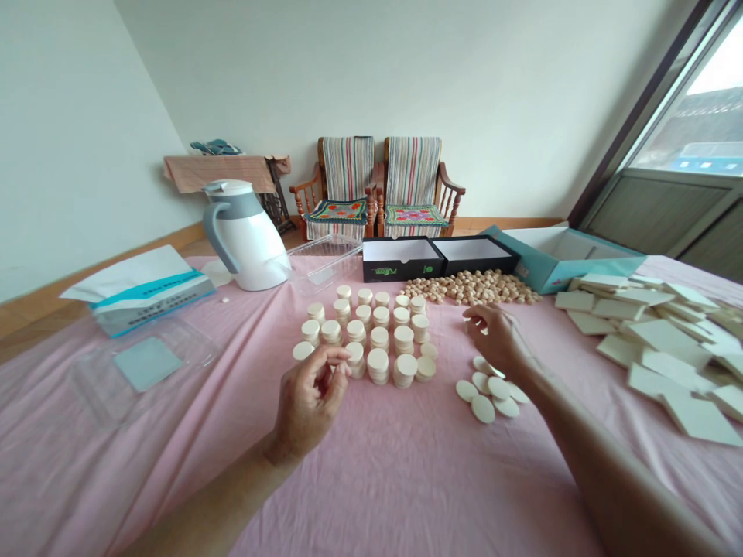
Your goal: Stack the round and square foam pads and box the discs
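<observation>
Stacks of round pale wooden discs [379,363] stand in rows in the middle of the pink cloth. My left hand [307,406] is at the front left of these stacks, fingers curled and thumb drawn in towards them. Its fingertips come close to one front stack; whether they touch it I cannot tell. My right hand [498,340] reaches over the cloth right of the stacks, fingers bent down and together; what they hold, if anything, is hidden. Just below it lies a loose heap of flat discs [483,408]. Beyond it is a pile of small wooden beads [473,287].
Square pale boards [662,344] are heaped at the right. Behind stand a black box [400,268] and a teal box [580,267]. At the left are a white jug [255,247], a tissue pack [151,298] and clear plastic trays [191,344]. Two chairs [348,178] stand beyond.
</observation>
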The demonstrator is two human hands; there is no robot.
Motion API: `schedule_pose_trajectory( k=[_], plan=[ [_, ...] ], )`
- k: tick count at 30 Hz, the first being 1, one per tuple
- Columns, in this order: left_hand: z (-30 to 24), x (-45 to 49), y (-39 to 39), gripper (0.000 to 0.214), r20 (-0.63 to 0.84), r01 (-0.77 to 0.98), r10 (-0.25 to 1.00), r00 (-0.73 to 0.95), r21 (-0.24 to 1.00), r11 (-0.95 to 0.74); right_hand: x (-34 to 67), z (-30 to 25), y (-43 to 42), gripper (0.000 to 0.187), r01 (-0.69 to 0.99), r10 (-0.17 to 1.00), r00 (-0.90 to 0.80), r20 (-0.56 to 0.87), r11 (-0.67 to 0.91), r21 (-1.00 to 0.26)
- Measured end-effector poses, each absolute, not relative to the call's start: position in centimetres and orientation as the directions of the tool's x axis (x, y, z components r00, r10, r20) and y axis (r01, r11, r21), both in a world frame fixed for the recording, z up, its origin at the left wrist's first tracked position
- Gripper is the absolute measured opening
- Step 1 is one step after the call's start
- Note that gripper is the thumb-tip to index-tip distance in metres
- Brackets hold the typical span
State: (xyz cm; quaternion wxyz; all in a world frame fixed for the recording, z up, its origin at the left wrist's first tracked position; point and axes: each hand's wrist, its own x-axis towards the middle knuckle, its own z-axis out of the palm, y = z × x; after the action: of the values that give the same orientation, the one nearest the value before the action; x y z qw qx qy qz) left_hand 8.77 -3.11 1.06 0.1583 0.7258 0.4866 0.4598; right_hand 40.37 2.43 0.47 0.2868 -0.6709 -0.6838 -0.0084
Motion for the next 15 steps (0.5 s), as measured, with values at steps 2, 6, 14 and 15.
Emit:
schedule_pose_trajectory(
  k=[2,6,14,15],
  plan=[
    [1.1,8.8,-3.1,0.013,0.516,0.562,0.850,0.104,0.675,-0.478,41.9,0.1,2.8,0.029,0.960,0.904,0.069,0.421,0.055,-0.275],
    [1.2,8.8,-3.1,0.013,0.512,0.568,0.853,0.100,0.674,-0.472,43.0,-0.5,3.1,0.036,0.987,0.932,0.048,0.360,0.012,-0.163],
    [1.2,8.8,-3.1,0.014,0.514,0.566,0.852,0.100,0.675,-0.474,42.2,-0.8,3.3,0.037,0.981,0.948,-0.028,0.318,0.088,-0.175],
    [1.2,8.8,-3.1,0.014,0.514,0.565,0.852,0.100,0.676,-0.474,42.2,-0.9,3.4,0.037,0.977,0.951,-0.044,0.305,0.104,-0.184]
  ],
)
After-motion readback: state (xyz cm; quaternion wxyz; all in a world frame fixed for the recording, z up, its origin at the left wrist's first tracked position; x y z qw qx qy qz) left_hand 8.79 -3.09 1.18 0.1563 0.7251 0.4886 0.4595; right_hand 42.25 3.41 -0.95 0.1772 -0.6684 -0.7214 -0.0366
